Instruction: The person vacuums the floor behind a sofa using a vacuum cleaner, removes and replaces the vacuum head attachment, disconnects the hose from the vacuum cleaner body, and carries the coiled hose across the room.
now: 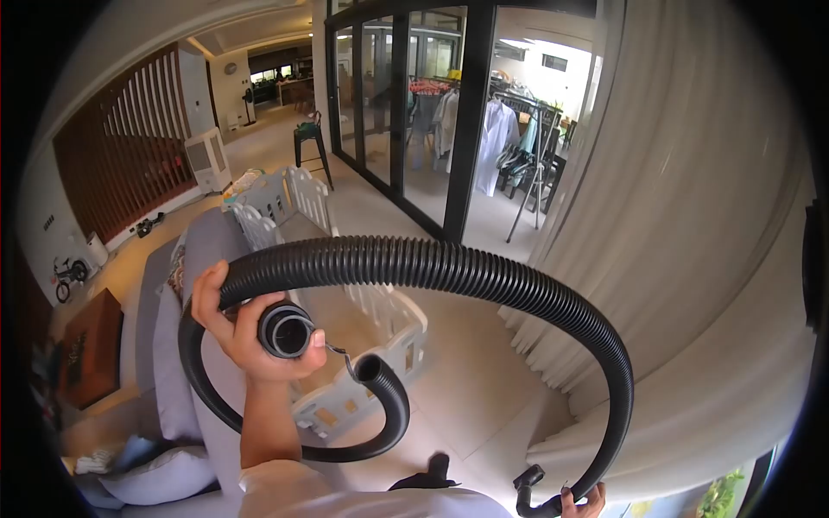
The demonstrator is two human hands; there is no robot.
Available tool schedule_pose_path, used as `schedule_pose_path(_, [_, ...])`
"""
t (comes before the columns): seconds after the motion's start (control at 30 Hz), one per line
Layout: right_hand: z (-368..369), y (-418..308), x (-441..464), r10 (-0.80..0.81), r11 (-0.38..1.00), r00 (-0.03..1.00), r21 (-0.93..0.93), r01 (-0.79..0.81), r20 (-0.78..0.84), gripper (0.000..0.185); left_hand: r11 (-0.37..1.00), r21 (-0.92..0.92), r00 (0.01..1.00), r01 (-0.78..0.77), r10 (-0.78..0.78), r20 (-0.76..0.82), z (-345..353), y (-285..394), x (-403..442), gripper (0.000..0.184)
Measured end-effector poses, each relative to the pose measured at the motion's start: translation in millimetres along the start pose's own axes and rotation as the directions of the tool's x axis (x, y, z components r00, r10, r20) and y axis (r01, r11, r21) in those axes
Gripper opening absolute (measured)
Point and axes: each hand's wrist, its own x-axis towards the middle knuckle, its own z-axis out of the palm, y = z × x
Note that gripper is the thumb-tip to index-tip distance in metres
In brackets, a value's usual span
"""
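Observation:
A long black corrugated hose [414, 262] arches in front of me and loops round on the left. Its open end [371, 369] curls up near the middle. My left hand [250, 337], raised on the left, has its fingers wrapped round the hose and a round black fitting [286, 331] whose hollow mouth faces me. From near that fitting, a thin dark strand [344, 350] runs to the hose's open end. Low on the right, my right hand [585, 502] grips the other stretch of hose beside a black elbow-shaped piece [525, 485]. The frame's lower edge partly cuts this hand off.
A grey sofa [164, 363] with cushions stands on the left. Beyond the hose is a white play fence [393, 345]. Long pale curtains [682, 216] hang on the right, next to black-framed glass doors [458, 129]. Farther back is a black high chair [312, 142].

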Motion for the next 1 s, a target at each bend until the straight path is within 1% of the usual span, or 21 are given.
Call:
schedule_pose_path(0.03, [8, 8, 26, 0.089, 0.993, 0.996, 0.078, -0.091, 0.031, 0.048, 1.0, 0.003, 1.0, 0.011, -0.011, -0.006, 34, 2, 4, 0.057])
schedule_pose_path(0.1, [16, -2, 81, 0.062, 0.998, 0.998, -0.01, -0.062, -0.012, 0.047, 0.991, -0.076, 0.994, 0.109, -0.108, 0.009, 97, 10, 6, 0.057])
schedule_pose_path(0.13, [25, 2, 114, 0.059, 0.998, 0.998, -0.008, -0.059, -0.005, 0.047, 0.991, -0.089, 0.995, 0.096, -0.097, -0.007, 128, 11, 7, 0.059])
schedule_pose_path(0.17, [34, 9, 142, -0.008, 1.0, 0.999, 0.003, 0.008, -0.051, 0.046, 0.992, -0.083, 0.996, 0.093, -0.093, 0.006, 159, 13, 6, 0.059])
schedule_pose_path(0.2, [42, 17, 168, -0.071, 0.997, 0.993, 0.013, 0.073, -0.092, 0.045, 0.972, -0.151, 0.984, 0.178, -0.18, -0.003, 188, 18, 2, 0.06])
schedule_pose_path(0.23, [50, 23, 194, 0.0, 1.0, 0.997, 0.001, 0.0, -0.079, 0.045, 0.942, -0.214, 0.964, 0.258, -0.266, -0.007, 217, 24, 0, 0.062])
schedule_pose_path(0.27, [61, 25, 220, -0.006, 1.0, 0.996, 0.021, 0.008, -0.091, 0.043, 0.932, -0.225, 0.954, 0.285, -0.298, -0.027, 246, 30, 0, 0.067])
schedule_pose_path(0.33, [93, 28, 276, -0.021, 0.998, 0.994, 0.062, 0.028, -0.107, 0.041, 0.929, -0.218, 0.947, 0.3, -0.317, -0.047, 298, 23, -13, 0.07])
schedule_pose_path(0.4, [130, 31, 335, -0.074, 0.985, 0.992, 0.151, 0.088, -0.098, 0.036, 0.919, -0.191, 0.928, 0.345, -0.364, -0.077, 349, 20, -22, 0.078])
schedule_pose_path(0.43, [149, 31, 367, -0.084, 0.983, 0.992, 0.159, 0.097, -0.089, 0.036, 0.922, -0.176, 0.928, 0.344, -0.362, -0.082, 373, 17, -25, 0.078])
schedule_pose_path(0.5, [189, 25, 439, -0.074, 0.981, 0.995, 0.184, 0.061, 0.062, 0.032, 0.917, -0.157, 0.909, 0.367, -0.389, -0.147, 416, 13, -32, 0.074])
schedule_pose_path(0.53, [213, 30, 475, -0.176, 0.963, 0.982, 0.217, 0.158, 0.063, 0.033, 0.918, -0.115, 0.907, 0.38, -0.395, -0.149, 433, 17, -33, 0.074])
schedule_pose_path(0.57, [236, 32, 510, -0.232, 0.959, 0.961, 0.202, 0.199, 0.152, 0.035, 0.924, -0.034, 0.912, 0.381, -0.382, -0.149, 448, 14, -28, 0.073])
schedule_pose_path(0.63, [294, 31, 583, -0.311, 0.914, 0.932, 0.328, 0.239, 0.187, 0.025, 0.912, 0.141, 0.919, 0.384, -0.365, -0.147, 482, 11, -18, 0.07])
schedule_pose_path(0.67, [317, 24, 619, -0.279, 0.917, 0.908, 0.368, 0.155, 0.313, 0.026, 0.916, 0.171, 0.927, 0.364, -0.338, -0.165, 496, 5, -13, 0.068])
schedule_pose_path(0.7, [344, 11, 654, -0.335, 0.9, 0.876, 0.391, 0.19, 0.346, 0.026, 0.897, 0.237, 0.923, 0.374, -0.336, -0.188, 504, 0, -13, 0.068])
schedule_pose_path(0.77, [392, -25, 717, -0.492, 0.826, 0.779, 0.491, 0.277, 0.388, 0.024, 0.881, 0.383, 0.959, 0.279, -0.235, -0.159, 517, -7, -12, 0.069])
schedule_pose_path(0.8, [411, -45, 745, -0.541, 0.798, 0.718, 0.536, 0.275, 0.437, 0.022, 0.855, 0.428, 0.956, 0.294, -0.251, -0.155, 522, -6, -10, 0.07])
schedule_pose_path(0.83, [434, -60, 771, -0.591, 0.785, 0.675, 0.507, 0.355, 0.443, 0.022, 0.822, 0.49, 0.957, 0.29, -0.248, -0.152, 526, -11, -12, 0.07])
schedule_pose_path(0.9, [475, -100, 818, -0.605, 0.784, 0.6, 0.525, 0.331, 0.523, 0.022, 0.75, 0.582, 0.95, 0.313, -0.25, -0.189, 538, -27, -22, 0.069])
schedule_pose_path(1.0, [546, -153, 882, -0.652, 0.744, 0.563, 0.571, 0.346, 0.508, 0.021, 0.638, 0.691, 0.939, 0.34, -0.267, -0.215, 572, -61, -47, 0.068])
